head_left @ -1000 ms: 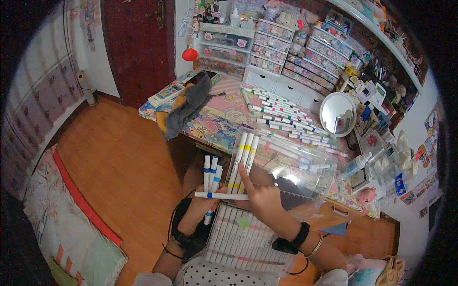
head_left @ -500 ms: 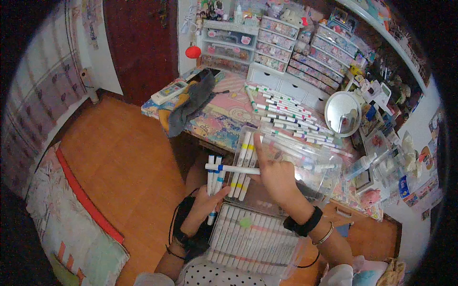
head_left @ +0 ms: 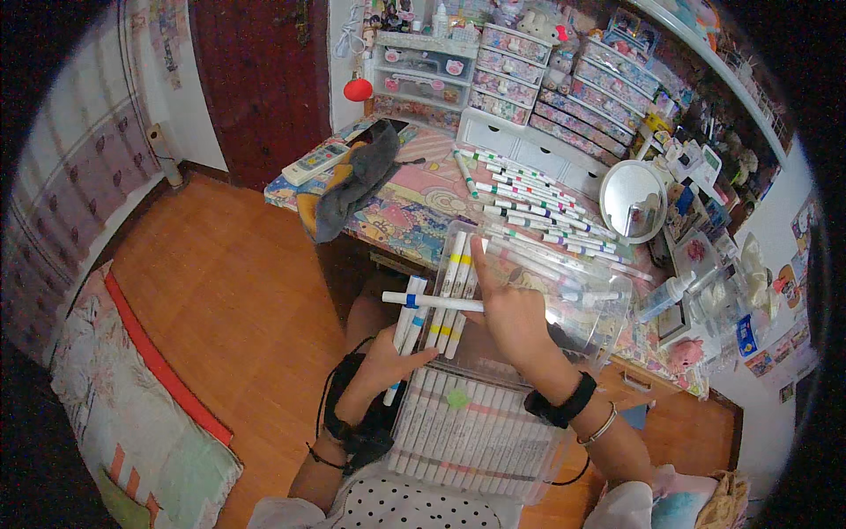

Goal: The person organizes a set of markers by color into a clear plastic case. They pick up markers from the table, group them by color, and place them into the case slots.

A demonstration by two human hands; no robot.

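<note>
My left hand (head_left: 377, 368) is closed around several white markers with blue bands (head_left: 408, 339), which stand tilted up out of the fist. Across their upper ends lies a single white marker with a dark blue band (head_left: 451, 304), gripped near its right end by my right hand (head_left: 518, 322). The right index finger points up, beside several yellow-banded white markers (head_left: 456, 273) in a clear plastic case half (head_left: 577, 344). On my lap rests another clear case part (head_left: 533, 498), packed with rows of white markers (head_left: 467, 432) and bearing a small green patch (head_left: 457, 399).
Many loose markers (head_left: 538, 203) lie on the patterned desk (head_left: 401, 220), beside a round mirror (head_left: 633, 201). A grey cloth item (head_left: 352, 194) and a remote control (head_left: 315, 164) are at the left. Drawer units (head_left: 507, 70) line the back; a bottle (head_left: 667, 298) stands right.
The markers in my left hand have shifted right and now lean more, closer to the yellow-banded ones. My right hand still holds the single marker in about the same place.
</note>
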